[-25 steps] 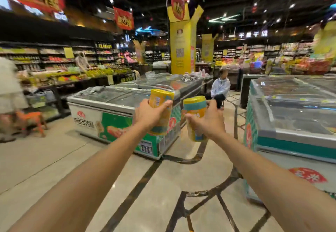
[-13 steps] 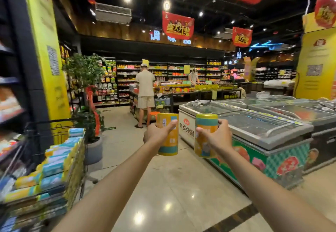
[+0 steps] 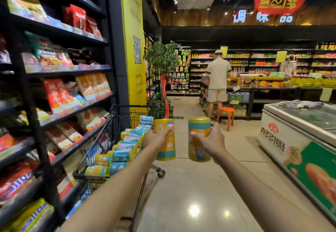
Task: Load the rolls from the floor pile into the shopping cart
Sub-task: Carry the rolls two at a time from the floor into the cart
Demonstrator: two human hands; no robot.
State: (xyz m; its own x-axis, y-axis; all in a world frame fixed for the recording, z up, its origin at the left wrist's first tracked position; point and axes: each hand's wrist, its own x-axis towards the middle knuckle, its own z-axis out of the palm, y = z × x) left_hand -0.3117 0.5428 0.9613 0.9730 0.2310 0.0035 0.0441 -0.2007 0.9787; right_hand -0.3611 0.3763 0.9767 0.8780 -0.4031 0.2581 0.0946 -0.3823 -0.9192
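My left hand (image 3: pixel 155 139) grips a yellow and teal roll (image 3: pixel 166 140), held upright just right of the black wire shopping cart (image 3: pixel 94 151). My right hand (image 3: pixel 211 143) grips a second upright roll (image 3: pixel 199 139) a little further right. Both arms are stretched forward at chest height. The cart stands at the left against the shelving and holds several stacked rolls (image 3: pixel 127 147) of the same kind. The floor pile is not in view.
Tall black shelves (image 3: pixel 54 86) of packaged food run along the left. A chest freezer (image 3: pixel 298 140) stands at the right. A potted tree (image 3: pixel 162 71) and a yellow pillar (image 3: pixel 133 49) sit beyond the cart. A person (image 3: pixel 218 84) and an orange stool (image 3: pixel 226 116) are further down the aisle.
The view has swung left from the freezers to the shelving and the cart. Both hands have kept their rolls and now sit close beside the cart.
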